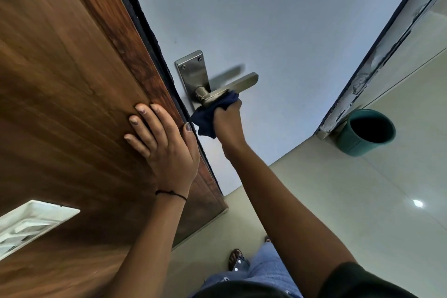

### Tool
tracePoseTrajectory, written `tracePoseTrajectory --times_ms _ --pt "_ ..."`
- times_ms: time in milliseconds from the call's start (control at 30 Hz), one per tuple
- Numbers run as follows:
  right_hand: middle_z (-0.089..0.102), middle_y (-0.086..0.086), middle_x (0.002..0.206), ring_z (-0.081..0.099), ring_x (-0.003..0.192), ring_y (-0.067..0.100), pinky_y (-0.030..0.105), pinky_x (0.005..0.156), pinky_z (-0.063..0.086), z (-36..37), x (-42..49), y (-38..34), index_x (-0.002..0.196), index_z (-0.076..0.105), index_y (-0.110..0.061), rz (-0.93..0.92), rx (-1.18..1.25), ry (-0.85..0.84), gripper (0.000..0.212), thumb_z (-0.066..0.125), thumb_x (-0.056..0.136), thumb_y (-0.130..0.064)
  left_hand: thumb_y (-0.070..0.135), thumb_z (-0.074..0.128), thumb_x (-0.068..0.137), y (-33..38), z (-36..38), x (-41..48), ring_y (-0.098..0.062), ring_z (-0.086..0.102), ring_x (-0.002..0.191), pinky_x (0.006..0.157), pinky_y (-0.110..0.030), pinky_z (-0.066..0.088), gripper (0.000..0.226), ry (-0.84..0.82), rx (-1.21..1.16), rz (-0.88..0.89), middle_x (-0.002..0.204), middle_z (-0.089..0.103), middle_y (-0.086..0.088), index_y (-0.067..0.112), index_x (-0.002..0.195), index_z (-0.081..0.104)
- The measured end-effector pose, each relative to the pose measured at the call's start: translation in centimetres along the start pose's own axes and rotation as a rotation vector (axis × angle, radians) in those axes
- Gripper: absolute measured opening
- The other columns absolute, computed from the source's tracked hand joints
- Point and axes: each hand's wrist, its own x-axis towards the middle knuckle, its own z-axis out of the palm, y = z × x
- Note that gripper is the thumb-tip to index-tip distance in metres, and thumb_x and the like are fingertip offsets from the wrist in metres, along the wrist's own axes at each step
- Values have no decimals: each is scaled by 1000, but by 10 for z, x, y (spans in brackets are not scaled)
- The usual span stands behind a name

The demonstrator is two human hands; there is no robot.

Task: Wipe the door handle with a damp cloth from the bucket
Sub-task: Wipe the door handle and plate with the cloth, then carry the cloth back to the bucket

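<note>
A brushed metal lever door handle (pixel 244 82) sticks out from its backplate (pixel 192 72) on the pale grey door face. My right hand (pixel 228 126) is closed around a dark blue cloth (pixel 212 113), which is pressed against the underside of the lever near its neck. My left hand (pixel 162 140) lies flat with fingers spread on the brown wooden door panel (pixel 72 80), just beside the door's black edge. A teal bucket (pixel 367 132) stands on the floor to the right, against the door frame, its inside dark.
The cream tiled floor (pixel 362 201) stretches to the right and below. A white vent grille (pixel 29 222) is set low in the wooden panel. My sandalled foot (pixel 235 260) and blue jeans show at the bottom.
</note>
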Motion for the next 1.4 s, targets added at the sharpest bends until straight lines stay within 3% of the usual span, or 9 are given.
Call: tracePoseTrajectory --times_ms 133,267,467,567,733,967,1067,1233,1400 --pt "56 19 94 64 67 14 29 58 56 -16 -6 3 99 39 -16 -198 -282 -69 26 35 85 5 26 47 93 2 -2 0 -46 16 130 115 -49 -5 68 -28 0 -4 143 18 -29 -4 144 13" --pt "54 13 120 59 82 16 30 68 52 -52 -3 9 132 40 -10 -267 -648 -156 46 44 87 -2 17 51 85 29 -6 4 -48 11 133 114 -51 0 74 -54 -142 -101 143 17 -35 -6 143 11" --pt "57 10 120 61 86 20 25 62 53 -167 8 8 138 36 -16 -121 -465 83 54 38 87 -1 13 48 91 130 0 -5 -29 2 147 121 -39 -1 72 -367 -621 127 157 6 -17 2 150 9" --pt "58 10 121 61 86 14 17 59 52 -251 9 3 133 41 -15 -57 -273 255 47 40 88 0 13 45 96 198 7 -10 -18 14 147 121 -32 9 50 -629 -907 177 156 25 -9 6 145 34" --pt "64 20 114 65 89 32 60 78 53 -388 4 -19 123 53 -14 -4 76 315 40 39 89 3 24 44 99 327 10 -27 8 51 118 97 -8 39 27 -1220 -1313 -164 125 60 18 35 118 59" --pt "57 2 136 57 120 24 47 100 47 -530 4 -57 147 36 -26 -48 85 344 55 34 96 -6 22 56 92 511 11 -41 -14 69 94 81 -28 56 16 -1588 -1661 -637 98 73 1 19 104 65" --pt "41 2 151 43 136 20 48 114 35 -571 22 -68 152 25 -22 -38 23 362 59 34 95 -10 36 71 71 570 28 -41 -24 68 93 85 -44 55 40 -1644 -1686 -712 100 72 -8 13 103 67" --pt "12 3 163 10 151 20 45 121 20 -613 78 -66 154 13 -17 66 -148 306 63 32 95 -9 39 76 66 649 78 -46 -27 68 102 86 -39 55 61 -1728 -1528 -721 107 72 -12 8 117 64" --pt "37 0 153 38 139 14 22 106 40 -681 158 -65 146 38 -18 176 -18 456 48 42 99 -11 11 55 91 714 163 -50 -44 57 113 98 -61 43 23 -1781 -1429 -1167 120 61 -30 1 111 62"
